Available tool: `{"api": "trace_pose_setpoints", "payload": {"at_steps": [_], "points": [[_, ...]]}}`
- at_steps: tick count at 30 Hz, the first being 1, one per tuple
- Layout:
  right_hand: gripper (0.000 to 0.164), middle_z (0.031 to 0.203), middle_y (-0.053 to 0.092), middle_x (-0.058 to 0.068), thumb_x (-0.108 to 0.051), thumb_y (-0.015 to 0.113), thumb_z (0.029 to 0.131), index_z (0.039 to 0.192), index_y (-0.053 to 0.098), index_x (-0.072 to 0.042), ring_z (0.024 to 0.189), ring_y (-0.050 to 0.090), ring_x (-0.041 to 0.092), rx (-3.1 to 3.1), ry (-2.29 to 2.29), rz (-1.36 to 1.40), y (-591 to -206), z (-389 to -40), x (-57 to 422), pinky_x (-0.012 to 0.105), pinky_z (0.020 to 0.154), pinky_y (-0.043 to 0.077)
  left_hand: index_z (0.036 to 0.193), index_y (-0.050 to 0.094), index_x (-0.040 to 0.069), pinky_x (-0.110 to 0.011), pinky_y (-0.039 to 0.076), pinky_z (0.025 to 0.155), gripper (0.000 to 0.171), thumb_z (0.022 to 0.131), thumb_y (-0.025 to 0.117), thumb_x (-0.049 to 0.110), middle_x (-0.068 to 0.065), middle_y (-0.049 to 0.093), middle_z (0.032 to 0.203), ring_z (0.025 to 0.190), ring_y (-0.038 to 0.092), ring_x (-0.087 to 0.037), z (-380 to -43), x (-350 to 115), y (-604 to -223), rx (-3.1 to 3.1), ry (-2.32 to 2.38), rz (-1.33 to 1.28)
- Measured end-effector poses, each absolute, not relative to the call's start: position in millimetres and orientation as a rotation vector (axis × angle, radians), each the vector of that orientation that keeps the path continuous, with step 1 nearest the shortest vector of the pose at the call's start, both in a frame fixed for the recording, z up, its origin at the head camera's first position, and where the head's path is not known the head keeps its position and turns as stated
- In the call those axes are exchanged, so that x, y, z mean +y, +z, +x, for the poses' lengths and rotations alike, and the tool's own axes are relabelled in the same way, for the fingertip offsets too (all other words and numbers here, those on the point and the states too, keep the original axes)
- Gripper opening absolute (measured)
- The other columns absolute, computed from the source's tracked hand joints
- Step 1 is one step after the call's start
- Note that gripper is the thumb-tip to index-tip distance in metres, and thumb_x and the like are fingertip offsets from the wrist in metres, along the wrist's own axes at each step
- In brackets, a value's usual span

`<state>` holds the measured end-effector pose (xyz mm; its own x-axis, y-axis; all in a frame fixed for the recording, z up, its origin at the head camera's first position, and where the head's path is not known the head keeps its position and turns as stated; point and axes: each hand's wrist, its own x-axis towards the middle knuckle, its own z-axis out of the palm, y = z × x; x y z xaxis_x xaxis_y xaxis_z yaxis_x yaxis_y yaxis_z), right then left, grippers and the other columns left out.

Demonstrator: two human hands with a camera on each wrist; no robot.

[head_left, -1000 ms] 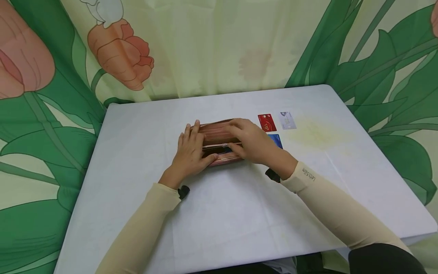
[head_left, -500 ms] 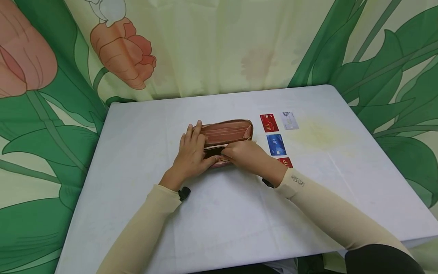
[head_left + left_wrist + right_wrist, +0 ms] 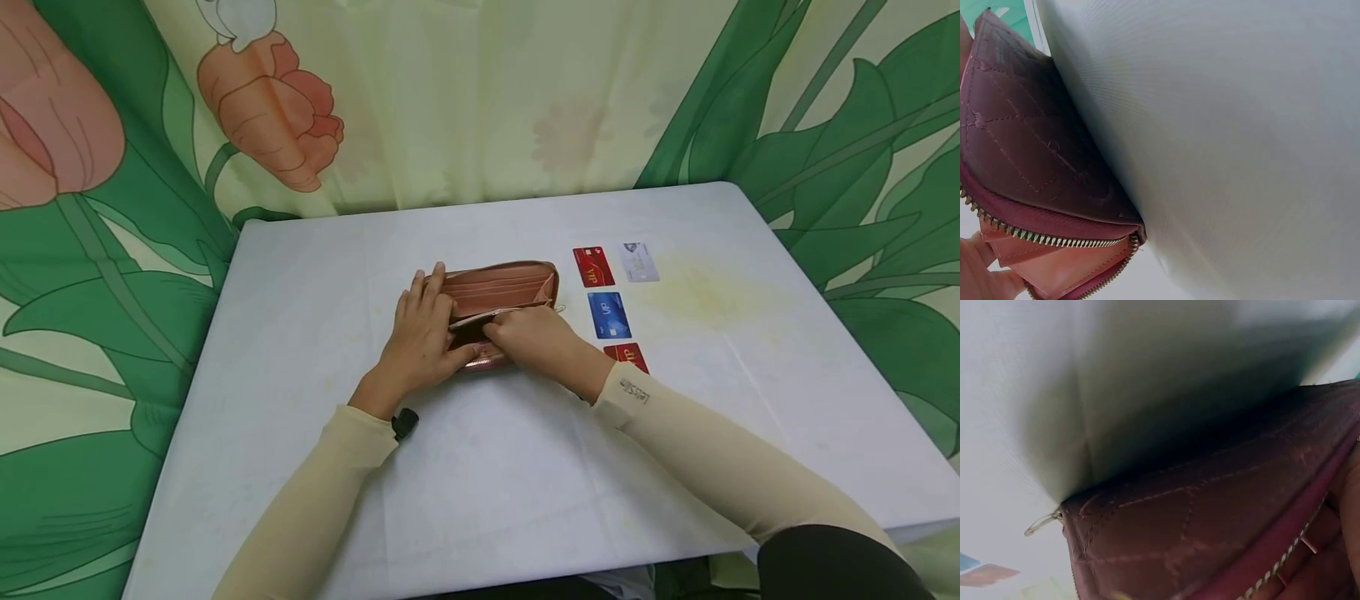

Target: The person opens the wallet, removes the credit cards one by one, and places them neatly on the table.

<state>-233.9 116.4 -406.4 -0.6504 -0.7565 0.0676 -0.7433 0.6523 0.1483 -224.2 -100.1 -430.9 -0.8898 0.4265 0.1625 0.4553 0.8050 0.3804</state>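
Observation:
A brown-pink zip wallet (image 3: 501,283) lies spread open on the white table, its card slots facing up at the back. At its left end my left hand (image 3: 417,335) grips it, the thumb over the front edge and the fingers reaching to the far side. My right hand (image 3: 542,340) reaches into the middle compartment from the right. Its fingertips are hidden inside, so I cannot tell what they hold. In the left wrist view the quilted outside of the wallet (image 3: 1029,137) and its metal zip teeth show. The right wrist view has the zip pull (image 3: 1041,524) at one corner.
Right of the wallet lie a red card (image 3: 594,267), a pale silver card (image 3: 639,262), a blue card (image 3: 610,315) and another red card (image 3: 627,355), partly covered by the right sleeve. A patterned curtain (image 3: 480,100) hangs behind the white table (image 3: 480,483).
My right hand has moved from the wallet's back panel down into the middle compartment, uncovering the card slots and the blue card. My left hand stays in place.

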Motion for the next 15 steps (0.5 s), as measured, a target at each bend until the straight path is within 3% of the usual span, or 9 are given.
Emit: {"api": "trace_pose_setpoints", "payload": {"at_steps": [11, 15], "points": [[0.014, 0.094, 0.076, 0.007, -0.021, 0.068, 0.103, 0.102, 0.076, -0.01, 0.082, 0.073, 0.023, -2.719, -0.254, 1.239, -406.3, -237.5, 110.7, 0.042, 0.066, 0.062, 0.113, 0.047, 0.006, -0.064, 0.01, 0.124, 0.053, 0.096, 0.071, 0.05, -0.022, 0.007, 0.173, 0.159, 0.002, -0.046, -225.0, -100.1, -429.3, -2.912, -0.674, -0.698], [0.018, 0.096, 0.076, 0.007, -0.024, 0.067, 0.103, 0.103, 0.077, -0.009, 0.081, 0.073, 0.024, -2.701, -0.288, 1.225, -406.9, -238.3, 109.0, 0.042, 0.063, 0.061, 0.123, 0.048, 0.005, -0.065, 0.009, 0.124, 0.058, 0.097, 0.067, 0.053, -0.022, 0.006, 0.173, 0.159, 0.001, -0.046, -224.7, -99.7, -428.9, -2.92, -0.688, -0.693]]}}
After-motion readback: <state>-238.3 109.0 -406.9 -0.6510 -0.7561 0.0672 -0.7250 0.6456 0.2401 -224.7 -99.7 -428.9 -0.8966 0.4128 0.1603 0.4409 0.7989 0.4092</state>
